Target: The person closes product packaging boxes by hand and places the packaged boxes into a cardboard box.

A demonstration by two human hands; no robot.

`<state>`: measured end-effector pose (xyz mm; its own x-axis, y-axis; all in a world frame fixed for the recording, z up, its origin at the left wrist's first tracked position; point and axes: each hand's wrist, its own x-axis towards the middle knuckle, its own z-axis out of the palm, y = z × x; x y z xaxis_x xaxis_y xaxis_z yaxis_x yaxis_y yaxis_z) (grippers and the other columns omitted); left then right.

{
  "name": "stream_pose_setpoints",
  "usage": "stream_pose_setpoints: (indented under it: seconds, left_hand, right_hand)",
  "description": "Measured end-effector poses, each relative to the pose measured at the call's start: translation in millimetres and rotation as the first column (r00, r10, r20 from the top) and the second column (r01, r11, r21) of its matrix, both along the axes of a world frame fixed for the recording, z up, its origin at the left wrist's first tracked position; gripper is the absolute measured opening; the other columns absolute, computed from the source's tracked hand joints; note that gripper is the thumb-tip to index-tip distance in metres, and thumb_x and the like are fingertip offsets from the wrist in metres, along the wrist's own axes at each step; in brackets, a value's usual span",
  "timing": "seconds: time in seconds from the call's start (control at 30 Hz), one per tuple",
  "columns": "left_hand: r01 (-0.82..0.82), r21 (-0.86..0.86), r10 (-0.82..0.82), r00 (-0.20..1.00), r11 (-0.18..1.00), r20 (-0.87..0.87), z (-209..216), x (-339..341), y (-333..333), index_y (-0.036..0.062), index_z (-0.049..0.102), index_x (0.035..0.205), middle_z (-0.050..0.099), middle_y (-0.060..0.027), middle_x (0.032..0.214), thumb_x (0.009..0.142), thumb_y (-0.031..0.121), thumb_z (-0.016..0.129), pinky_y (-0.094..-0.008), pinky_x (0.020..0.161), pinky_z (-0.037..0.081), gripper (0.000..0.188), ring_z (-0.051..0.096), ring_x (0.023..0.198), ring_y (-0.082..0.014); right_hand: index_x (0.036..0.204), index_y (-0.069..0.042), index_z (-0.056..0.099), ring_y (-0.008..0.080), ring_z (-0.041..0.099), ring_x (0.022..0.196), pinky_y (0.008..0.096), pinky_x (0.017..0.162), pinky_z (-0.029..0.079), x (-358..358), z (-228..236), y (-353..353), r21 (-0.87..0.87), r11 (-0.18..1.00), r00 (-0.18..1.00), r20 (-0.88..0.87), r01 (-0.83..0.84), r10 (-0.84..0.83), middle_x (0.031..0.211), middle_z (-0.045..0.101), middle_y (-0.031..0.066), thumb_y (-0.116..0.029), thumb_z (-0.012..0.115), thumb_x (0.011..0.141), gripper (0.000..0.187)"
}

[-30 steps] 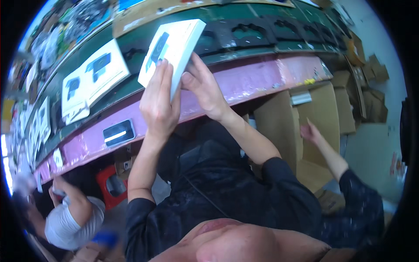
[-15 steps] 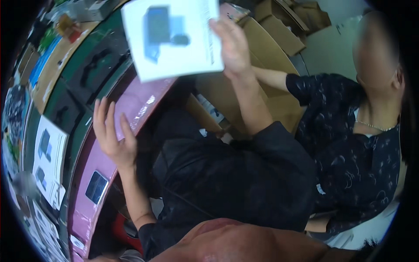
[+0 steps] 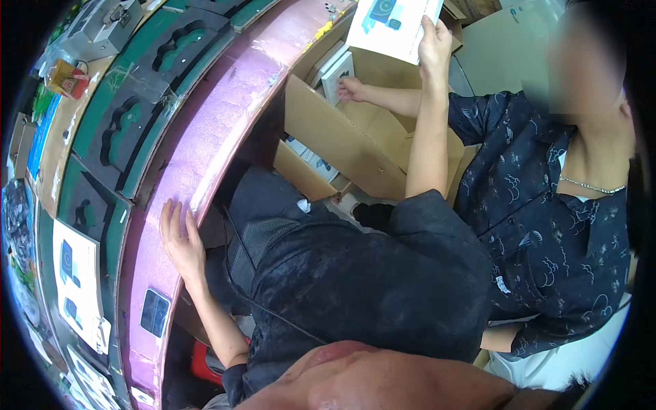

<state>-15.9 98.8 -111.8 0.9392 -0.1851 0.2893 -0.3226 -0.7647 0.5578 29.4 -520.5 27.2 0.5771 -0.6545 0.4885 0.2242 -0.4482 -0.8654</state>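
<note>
Your right hand [image 3: 433,42] pinches the lower edge of a flat white box [image 3: 395,20] at 12 o'clock, above an open cardboard carton [image 3: 355,140]. Your left hand [image 3: 179,240] lies flat, fingers spread, on the smooth pink table edge [image 3: 225,116] at 9 o'clock. A co-worker's hand [image 3: 350,89] reaches into the carton, touching a small white box [image 3: 337,74] there. Dark green moulded trays [image 3: 147,75] run along the table. The held box's top is cut off by the frame.
</note>
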Motion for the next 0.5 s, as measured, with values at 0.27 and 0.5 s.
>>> stream_pose_setpoints:
  seconds: [0.27, 0.5]
  left_hand:
    - [-0.016, -0.037, 0.014, 0.998, 0.999, -0.062, 7.2, -0.9, -4.9, -0.0042, 0.074, 0.124, 0.067, -0.0213, 0.141, 0.104, 0.012, 0.067, -0.0475, 0.114, 0.046, 0.027, 0.062, 0.133, -0.0397]
    - [-0.019, -0.005, 0.018, 0.999, 1.0, -0.038, -5.3, 0.6, -3.6, -0.0046, 0.075, 0.123, 0.068, -0.022, 0.139, 0.104, 0.013, 0.067, -0.0473, 0.112, 0.048, 0.027, 0.064, 0.129, -0.0404]
  right_hand:
    - [0.121, 0.008, 0.069, 0.0159, 0.072, 0.092, 0.031, 0.082, 0.056, 6.2, -20.0, -18.6, 0.032, 0.999, 0.999, 0.049, 0.018, -0.02, 0.106, 0.076, 0.0128, -0.017, 0.057, 0.11, 0.031]
    - [0.122, 0.008, 0.069, 0.0158, 0.073, 0.092, 0.0309, 0.082, 0.056, 10.4, -46.8, -15.4, 0.103, 0.994, 0.997, 0.053, 0.047, -0.053, 0.107, 0.077, 0.0134, -0.018, 0.056, 0.11, 0.031]
